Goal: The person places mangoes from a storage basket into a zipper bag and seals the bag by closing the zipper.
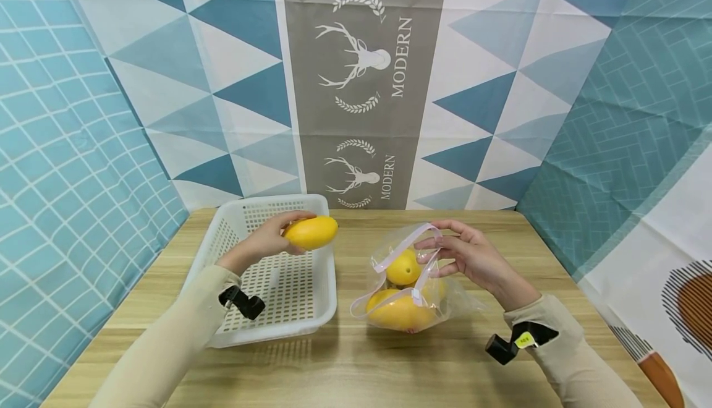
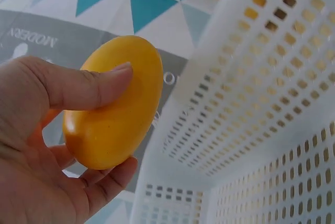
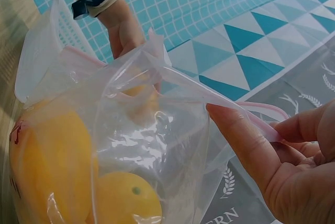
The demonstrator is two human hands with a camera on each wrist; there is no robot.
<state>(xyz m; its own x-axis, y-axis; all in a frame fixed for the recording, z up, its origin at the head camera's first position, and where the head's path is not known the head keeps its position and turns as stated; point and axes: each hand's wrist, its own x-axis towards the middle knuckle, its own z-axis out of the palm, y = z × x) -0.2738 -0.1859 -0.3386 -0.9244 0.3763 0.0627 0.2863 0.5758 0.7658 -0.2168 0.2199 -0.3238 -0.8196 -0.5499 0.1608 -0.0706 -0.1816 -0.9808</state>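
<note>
A yellow mango (image 1: 311,233) is gripped in my left hand (image 1: 276,235), thumb on one side and fingers round the other, over the right part of the white basket. In the left wrist view the mango (image 2: 118,103) stands clear of the basket wall. My right hand (image 1: 473,252) pinches the pink-edged rim of a clear zip bag (image 1: 456,303); the right wrist view shows thumb and fingers on that rim. Several mangoes lie inside the bag, one (image 1: 403,267) behind and a larger one (image 1: 402,310) in front. The bag's mouth gapes toward the left.
The white perforated basket (image 1: 328,297) stands on the wooden table (image 1: 356,365), left of the bag. A patterned cloth (image 1: 367,167) hangs behind the table, with blue tiled sheeting (image 1: 67,148) at the left. Each wrist wears a small black camera (image 1: 241,303).
</note>
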